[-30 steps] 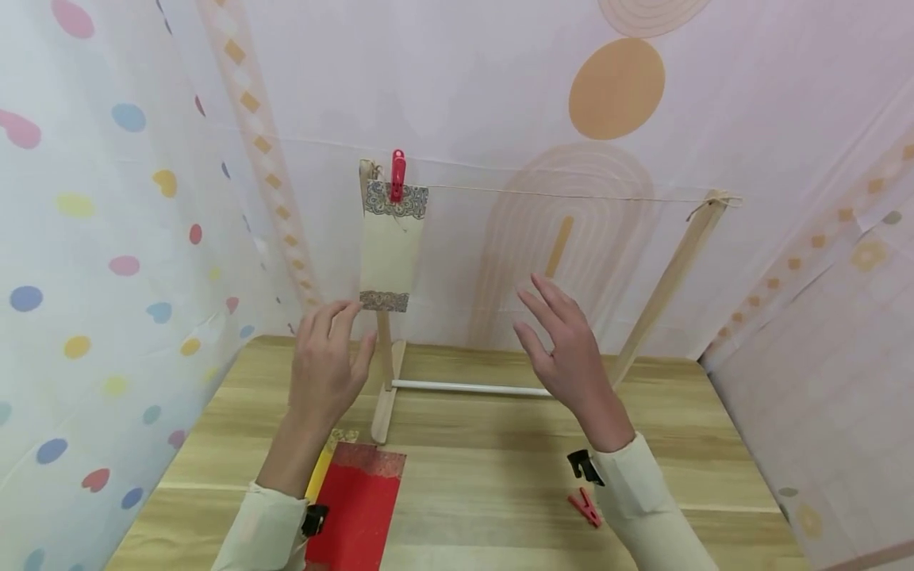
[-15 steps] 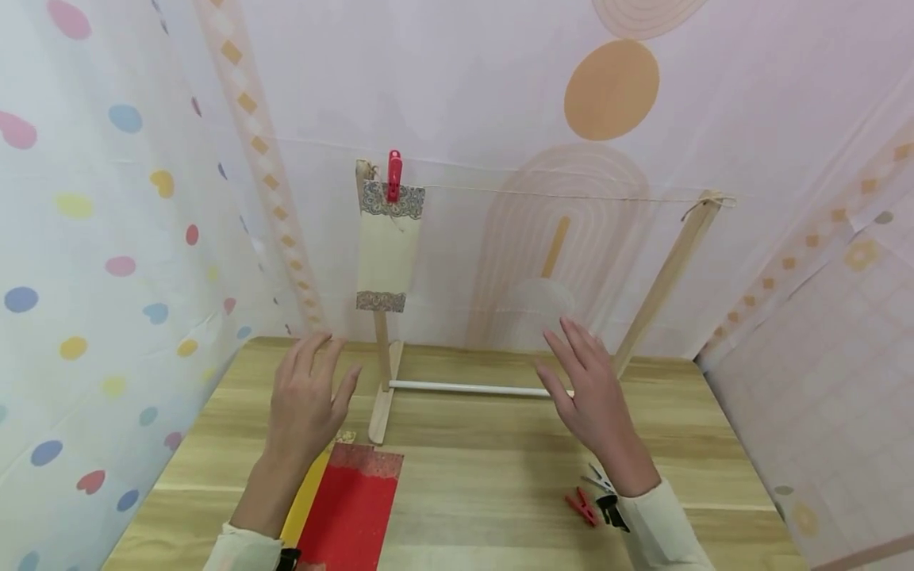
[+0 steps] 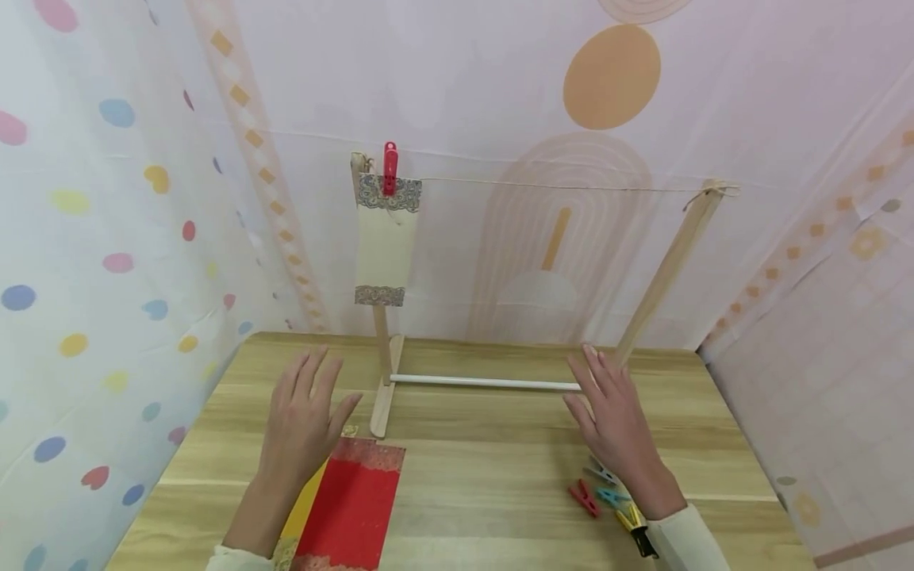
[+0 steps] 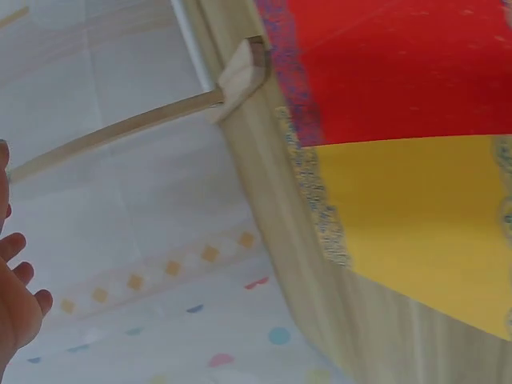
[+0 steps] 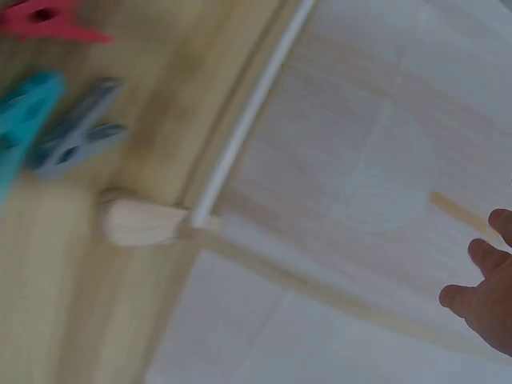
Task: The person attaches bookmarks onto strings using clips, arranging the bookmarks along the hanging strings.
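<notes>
My left hand hovers over the table's left side with fingers extended, holding nothing. Under and beside it lie a red paper strip and a partly covered yellow paper strip, both with patterned ends. My right hand is also empty, its fingers spread, above several clothespins: red, grey, teal and yellow. A cream paper strip with patterned ends hangs from the string, held by a red clothespin. The left wrist view shows the yellow strip fully beside the red one.
The string runs between a left wooden post and a right wooden post. A white rod joins the posts low down, near the wooden table's back edge. Patterned curtains surround the table.
Both hands have drawn down and outward, away from the hanging cream strip and the string. More clothespins on the right have come into sight. The cream strip still hangs in the same place.
</notes>
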Demonstrator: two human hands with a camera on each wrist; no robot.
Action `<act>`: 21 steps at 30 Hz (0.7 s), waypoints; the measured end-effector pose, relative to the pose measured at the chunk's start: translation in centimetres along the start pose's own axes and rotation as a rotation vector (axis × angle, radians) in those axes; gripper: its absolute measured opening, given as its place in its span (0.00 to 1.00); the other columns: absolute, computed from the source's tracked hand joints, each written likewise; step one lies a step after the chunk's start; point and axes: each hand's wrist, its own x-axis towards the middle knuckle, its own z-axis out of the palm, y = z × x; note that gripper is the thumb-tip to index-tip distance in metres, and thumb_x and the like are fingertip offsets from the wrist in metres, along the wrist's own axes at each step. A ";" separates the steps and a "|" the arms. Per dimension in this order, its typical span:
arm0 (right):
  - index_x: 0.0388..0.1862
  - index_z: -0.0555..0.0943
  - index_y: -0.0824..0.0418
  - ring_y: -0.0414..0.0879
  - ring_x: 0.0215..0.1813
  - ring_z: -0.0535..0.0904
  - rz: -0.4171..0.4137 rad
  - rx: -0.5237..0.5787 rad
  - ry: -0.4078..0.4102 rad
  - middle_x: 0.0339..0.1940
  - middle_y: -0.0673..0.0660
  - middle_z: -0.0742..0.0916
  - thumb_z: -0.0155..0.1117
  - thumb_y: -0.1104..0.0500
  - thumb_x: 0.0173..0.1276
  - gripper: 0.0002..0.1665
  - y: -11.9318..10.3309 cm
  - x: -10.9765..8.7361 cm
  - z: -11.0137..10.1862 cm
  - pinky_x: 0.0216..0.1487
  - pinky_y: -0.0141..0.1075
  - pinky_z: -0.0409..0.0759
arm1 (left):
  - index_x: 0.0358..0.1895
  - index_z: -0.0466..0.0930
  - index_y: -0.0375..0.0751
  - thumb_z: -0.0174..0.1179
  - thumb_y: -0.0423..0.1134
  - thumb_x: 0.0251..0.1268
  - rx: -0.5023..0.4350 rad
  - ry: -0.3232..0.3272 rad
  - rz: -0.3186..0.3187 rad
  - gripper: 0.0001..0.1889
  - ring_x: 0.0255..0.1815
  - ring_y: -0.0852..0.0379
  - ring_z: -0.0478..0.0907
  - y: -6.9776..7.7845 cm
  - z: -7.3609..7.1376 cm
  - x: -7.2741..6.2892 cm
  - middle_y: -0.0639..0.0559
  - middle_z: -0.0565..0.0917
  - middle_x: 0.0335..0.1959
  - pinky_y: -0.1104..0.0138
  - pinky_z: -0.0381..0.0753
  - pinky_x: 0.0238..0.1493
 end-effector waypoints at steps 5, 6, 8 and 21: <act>0.74 0.70 0.66 0.70 0.77 0.58 0.070 -0.017 -0.099 0.76 0.70 0.67 0.65 0.57 0.72 0.34 0.8 -1.9 0.6 0.68 0.72 0.52 | 0.70 0.70 0.29 0.41 0.62 0.79 0.018 -0.131 -0.031 0.38 0.73 0.26 0.58 -0.4 0.2 -1.5 0.29 0.66 0.72 0.32 0.55 0.69; 0.74 0.70 0.66 0.70 0.77 0.58 0.088 -0.025 -0.123 0.76 0.70 0.67 0.65 0.57 0.72 0.34 1.0 -2.3 0.7 0.69 0.72 0.52 | 0.72 0.68 0.31 0.45 0.61 0.78 0.026 -0.171 -0.042 0.37 0.75 0.27 0.55 -0.4 0.3 -1.7 0.30 0.64 0.73 0.32 0.52 0.70; 0.75 0.69 0.65 0.71 0.77 0.56 0.123 -0.038 -0.176 0.77 0.71 0.66 0.64 0.55 0.74 0.35 1.3 -2.9 0.9 0.69 0.72 0.51 | 0.74 0.66 0.33 0.55 0.57 0.72 0.042 -0.235 -0.057 0.37 0.77 0.28 0.51 -0.6 0.4 -2.1 0.31 0.62 0.75 0.32 0.48 0.70; 0.75 0.68 0.65 0.76 0.73 0.60 0.147 -0.087 -0.303 0.76 0.71 0.67 0.66 0.50 0.73 0.38 3.1 -6.2 2.5 0.63 0.75 0.59 | 0.78 0.62 0.51 0.56 0.65 0.67 0.165 -0.414 -0.116 0.40 0.77 0.27 0.49 -1.4 1.1 -4.6 0.34 0.60 0.77 0.26 0.47 0.66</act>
